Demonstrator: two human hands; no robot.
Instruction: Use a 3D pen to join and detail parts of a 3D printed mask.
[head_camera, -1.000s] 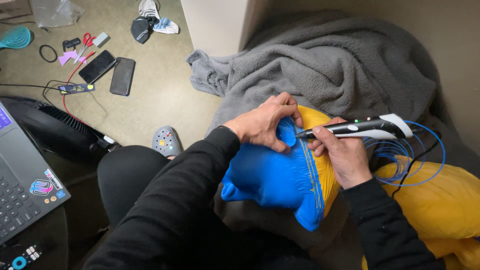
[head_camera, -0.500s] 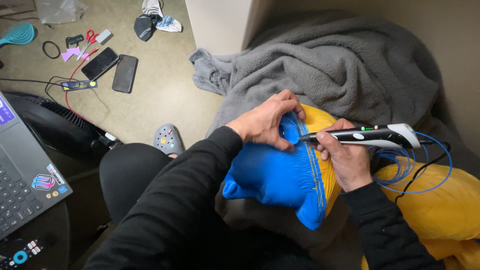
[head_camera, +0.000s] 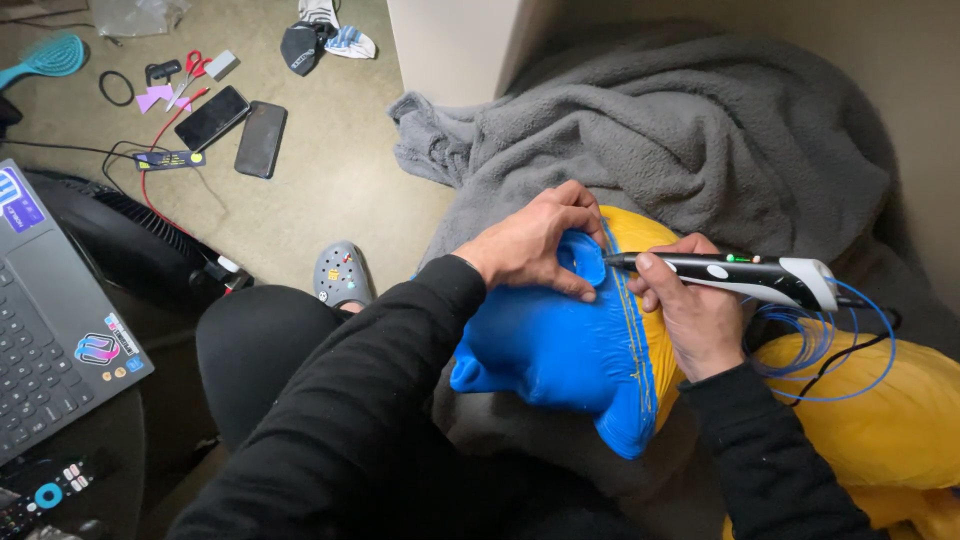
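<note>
A blue and yellow moulded plastic figure (head_camera: 560, 350) rests on my lap. My left hand (head_camera: 530, 245) presses on its top, fingers around a blue ear-like bump. My right hand (head_camera: 690, 310) grips a black and white 3D pen (head_camera: 740, 275) whose tip touches the seam where the blue part meets the yellow part (head_camera: 640, 235). Thin blue filament (head_camera: 850, 345) loops from the back of the pen, next to a black cable.
A grey blanket (head_camera: 680, 130) lies behind the figure and a yellow cushion (head_camera: 880, 420) at the right. A laptop (head_camera: 50, 320), a black fan (head_camera: 120, 235), two phones (head_camera: 240, 130), scissors (head_camera: 185, 75), a grey clog (head_camera: 340, 275) and a remote (head_camera: 40, 495) lie at the left.
My right hand has slid the pen left and down a little, so its tip now meets the seam beside my left fingers. My left hand has kept its hold.
</note>
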